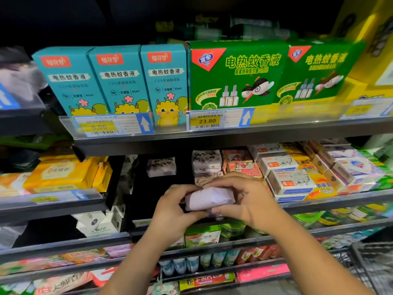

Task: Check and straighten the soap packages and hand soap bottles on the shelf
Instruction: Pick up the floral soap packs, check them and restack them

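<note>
Both hands, left hand [172, 206] and right hand [247, 204], held a pale wrapped soap package [209, 198] in curled fingers just before the shelf [340, 201]. Pushed in carelessly, it would probably topple the stacked floral packages [206, 165] behind.

Both hands [173, 206] [244, 201] grip a seemingly paper-wrapped soap package [209, 199].

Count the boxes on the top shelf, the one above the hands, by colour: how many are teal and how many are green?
Teal boxes: 3
Green boxes: 2
Total: 5
</note>
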`<move>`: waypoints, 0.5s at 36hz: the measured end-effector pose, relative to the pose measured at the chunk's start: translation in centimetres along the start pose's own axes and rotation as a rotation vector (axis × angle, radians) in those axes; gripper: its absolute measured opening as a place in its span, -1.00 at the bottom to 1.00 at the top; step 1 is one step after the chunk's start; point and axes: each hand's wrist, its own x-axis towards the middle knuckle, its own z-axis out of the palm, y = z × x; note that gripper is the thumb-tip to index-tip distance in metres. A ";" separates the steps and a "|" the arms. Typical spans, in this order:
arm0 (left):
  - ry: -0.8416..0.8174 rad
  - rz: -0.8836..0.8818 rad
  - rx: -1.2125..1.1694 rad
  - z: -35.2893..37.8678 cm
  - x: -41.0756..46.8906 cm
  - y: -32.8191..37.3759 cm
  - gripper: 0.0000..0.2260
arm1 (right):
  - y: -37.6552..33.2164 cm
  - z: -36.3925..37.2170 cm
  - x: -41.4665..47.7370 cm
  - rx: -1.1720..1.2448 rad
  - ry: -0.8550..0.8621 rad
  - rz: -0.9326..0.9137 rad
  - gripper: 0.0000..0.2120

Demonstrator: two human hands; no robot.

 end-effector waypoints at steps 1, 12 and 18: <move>0.036 0.010 -0.008 -0.3 0.0 -0.2 -0.51 | 0.1 -0.5 -0.1 0.027 0.002 0.040 -0.53; -0.026 -0.242 -0.586 -2.0 0.7 2.9 -0.52 | -0.1 -0.1 0.7 0.442 0.096 0.345 -0.60; -0.188 -0.813 -0.751 -1.4 1.2 4.0 -0.75 | 0.2 0.6 1.2 0.454 -0.088 0.838 -0.55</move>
